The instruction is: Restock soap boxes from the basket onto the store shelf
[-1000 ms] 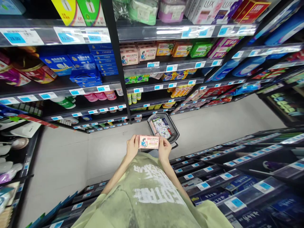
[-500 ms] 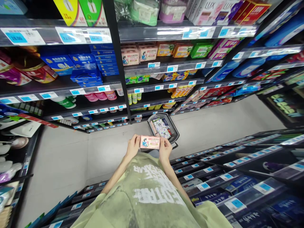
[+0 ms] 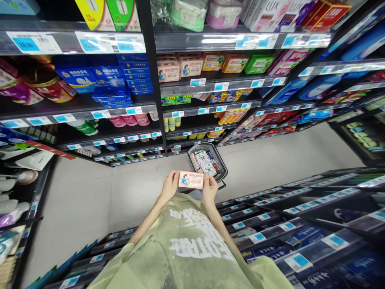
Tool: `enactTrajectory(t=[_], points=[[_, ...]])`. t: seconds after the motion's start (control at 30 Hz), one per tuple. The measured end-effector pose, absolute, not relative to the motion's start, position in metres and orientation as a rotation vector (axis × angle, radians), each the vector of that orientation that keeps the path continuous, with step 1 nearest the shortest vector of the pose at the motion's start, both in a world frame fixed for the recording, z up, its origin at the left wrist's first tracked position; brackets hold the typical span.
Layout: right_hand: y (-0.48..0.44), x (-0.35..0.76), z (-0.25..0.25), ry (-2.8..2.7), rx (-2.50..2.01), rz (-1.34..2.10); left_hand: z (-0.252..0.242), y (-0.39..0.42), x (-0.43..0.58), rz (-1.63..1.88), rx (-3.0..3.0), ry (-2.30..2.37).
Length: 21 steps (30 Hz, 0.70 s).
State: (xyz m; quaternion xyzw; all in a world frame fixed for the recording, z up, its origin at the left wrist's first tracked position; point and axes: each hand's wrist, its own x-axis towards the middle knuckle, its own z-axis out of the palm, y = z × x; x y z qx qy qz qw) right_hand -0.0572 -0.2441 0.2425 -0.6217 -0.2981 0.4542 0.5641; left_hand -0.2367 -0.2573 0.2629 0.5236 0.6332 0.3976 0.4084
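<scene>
A small pink box (image 3: pixel 191 180) with a cartoon figure on its face is held flat in front of my chest. My left hand (image 3: pixel 169 188) grips its left end with the fingers curled round it. The right end is gripped the same way by my right hand (image 3: pixel 209 190). Just beyond the box, a dark shopping basket (image 3: pixel 221 164) stands on the floor with several small packs inside. More pink boxes of the same kind (image 3: pixel 179 70) stand on a shelf ahead.
Black store shelves with blue price tags fill the far side of the aisle and the near right. A shelf upright (image 3: pixel 152 76) runs down the middle. Pale floor (image 3: pixel 78 196) lies between the shelf rows.
The pink box and both hands stay as they were, apart from a slight shift to the right. The view has tilted a little.
</scene>
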Motion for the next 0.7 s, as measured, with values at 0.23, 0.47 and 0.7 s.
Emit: enactTrajectory(t=[0.23, 0.47, 0.7], points=[[-0.244, -0.056, 0.238, -0.760, -1.476, 1.046, 0.263, -0.257, -0.238, 1.037, 1.234, 1.575], [-0.244, -0.054, 0.228, -0.790, -1.460, 1.074, 0.253, -0.254, -0.236, 1.036, 1.082, 1.555], [-0.244, -0.054, 0.223, -0.798, -1.458, 1.084, 0.258, -0.253, -0.237, 0.999, 1.259, 1.691]])
